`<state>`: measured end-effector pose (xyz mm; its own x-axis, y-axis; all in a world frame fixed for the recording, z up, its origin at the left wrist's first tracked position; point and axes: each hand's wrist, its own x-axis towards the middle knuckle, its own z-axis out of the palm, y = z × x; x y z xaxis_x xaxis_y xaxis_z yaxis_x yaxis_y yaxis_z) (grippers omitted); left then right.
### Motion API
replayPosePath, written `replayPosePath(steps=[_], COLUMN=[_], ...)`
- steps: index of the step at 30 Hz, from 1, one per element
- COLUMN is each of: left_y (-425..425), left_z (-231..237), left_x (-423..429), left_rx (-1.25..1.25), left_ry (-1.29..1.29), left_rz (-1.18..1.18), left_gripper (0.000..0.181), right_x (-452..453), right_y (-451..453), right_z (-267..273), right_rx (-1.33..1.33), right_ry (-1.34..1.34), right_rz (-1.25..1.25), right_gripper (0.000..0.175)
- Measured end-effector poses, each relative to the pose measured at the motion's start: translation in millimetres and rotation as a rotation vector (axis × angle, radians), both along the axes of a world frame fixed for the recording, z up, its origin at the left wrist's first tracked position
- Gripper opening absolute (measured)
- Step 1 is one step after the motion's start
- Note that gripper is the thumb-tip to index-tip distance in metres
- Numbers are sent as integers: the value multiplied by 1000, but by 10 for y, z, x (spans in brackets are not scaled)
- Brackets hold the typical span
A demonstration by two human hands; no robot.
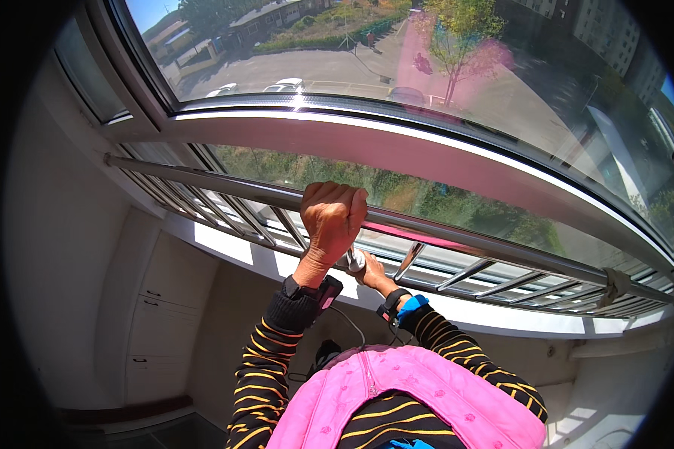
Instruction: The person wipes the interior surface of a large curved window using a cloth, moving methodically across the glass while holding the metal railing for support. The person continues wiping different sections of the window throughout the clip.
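My left hand is closed around the shiny metal top rail of a window guard railing. Lower and a little to the right, my right hand grips a small white cloth. That cloth lies against an upright bar of the railing, just beneath the left hand; the bar is mostly hidden there. Other metal uprights run along both sides of my hands. Each wrist wears a dark strapped device, and a cable hangs from the left one.
A window sill runs below the railing, with window frame and glass beyond. A cloth strip is tied round the rail at the right. White cabinets stand at the lower left. Outside are parked cars and a tree.
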<state>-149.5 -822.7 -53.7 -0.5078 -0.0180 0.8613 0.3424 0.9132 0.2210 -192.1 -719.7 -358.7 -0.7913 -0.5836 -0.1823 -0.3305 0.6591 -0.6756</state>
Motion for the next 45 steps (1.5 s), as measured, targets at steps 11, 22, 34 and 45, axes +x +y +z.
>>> replayPosePath(steps=[11, 22, 34, 45], left_y=[-544, -1542, -1643, -1467], left_z=[-258, -795, -1368, -1526], left_x=[720, 780, 686, 813], left_rx=[90, 762, 143, 26], left_ry=[-134, -663, -1212, -1352], left_rz=[-362, -384, -771, -932], left_gripper=[11, 24, 28, 28], right_x=[120, 174, 576, 946], right_y=[46, 23, 271, -364], right_z=[240, 254, 1220, 1894], right_rx=[51, 49, -209, -628], right_ry=[58, 80, -353, -475], right_rz=[-63, -108, -122, 139], right_gripper=[58, 38, 40, 70])
